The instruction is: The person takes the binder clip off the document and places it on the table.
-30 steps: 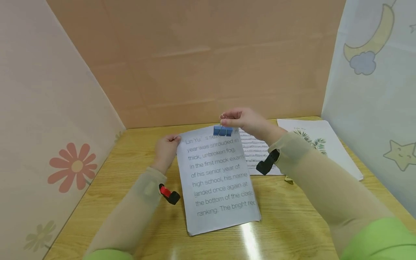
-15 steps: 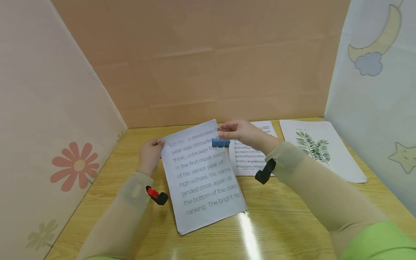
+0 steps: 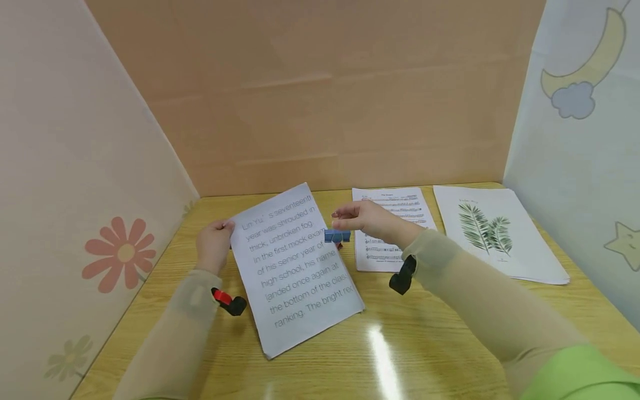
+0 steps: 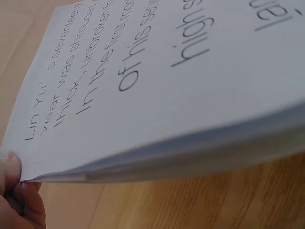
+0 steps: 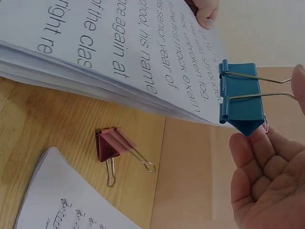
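My left hand [image 3: 212, 244] pinches the top left corner of a tilted stack of printed sheets [image 3: 300, 278], raised off the table at least in part. In the left wrist view, the thumb [image 4: 11, 167] lies on the top sheet with curled fingers below. My right hand [image 3: 372, 219] holds a blue binder clip [image 3: 337, 235] by its wire handles, beside the stack's right edge. In the right wrist view, the clip [image 5: 242, 95] has its mouth toward the paper; whether they touch I cannot tell. A red binder clip [image 5: 116, 143] lies on the table, mostly hidden behind the stack in the head view.
Sheet music [image 3: 392, 208] lies at the back of the wooden table [image 3: 420, 344]. To its right is a paper stack with a leaf picture [image 3: 520, 250]. A brown panel [image 3: 340, 100] stands behind, with patterned walls at both sides.
The left hand has moved left and slightly down with the stack, uncovering more of the sheet music. The right hand and blue binder clip have come lower; the clip stays in the fingers.
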The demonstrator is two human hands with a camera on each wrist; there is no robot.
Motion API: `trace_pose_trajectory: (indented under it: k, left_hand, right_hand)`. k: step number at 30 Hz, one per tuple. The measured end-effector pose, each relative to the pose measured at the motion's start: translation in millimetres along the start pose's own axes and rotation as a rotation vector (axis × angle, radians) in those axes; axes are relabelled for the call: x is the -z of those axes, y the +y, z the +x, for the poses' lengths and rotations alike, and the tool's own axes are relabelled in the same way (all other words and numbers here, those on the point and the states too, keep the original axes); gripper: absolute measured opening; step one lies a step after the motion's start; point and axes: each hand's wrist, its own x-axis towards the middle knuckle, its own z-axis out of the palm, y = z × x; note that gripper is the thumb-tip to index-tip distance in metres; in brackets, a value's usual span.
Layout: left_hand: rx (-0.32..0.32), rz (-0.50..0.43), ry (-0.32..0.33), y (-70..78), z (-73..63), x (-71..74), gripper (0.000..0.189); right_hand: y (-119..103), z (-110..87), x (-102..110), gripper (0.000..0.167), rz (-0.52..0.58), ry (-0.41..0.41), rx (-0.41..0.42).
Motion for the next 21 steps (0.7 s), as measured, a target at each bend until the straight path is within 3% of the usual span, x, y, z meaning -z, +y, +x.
trace_pose_trajectory:
  k: [6,14,21]
  left_hand:
    - [0.025,-0.026,0.032,-9.5,3.5,9.7,0.036]
    - [0.076,0.006,0.082,-20.7,10.0,21.9,0.036]
    - [0.142,0.013,0.098,-31.0,15.7,34.0,0.039]
  right_hand:
    - [12,4.8,-7,0.054,0.001,-0.022,-0.029]
    - [24,9.5,-15,0.057,-0.003,-0.031,-0.042]
    - [34,14.6,-23,0.037,0.002,-0.082,-0.054]
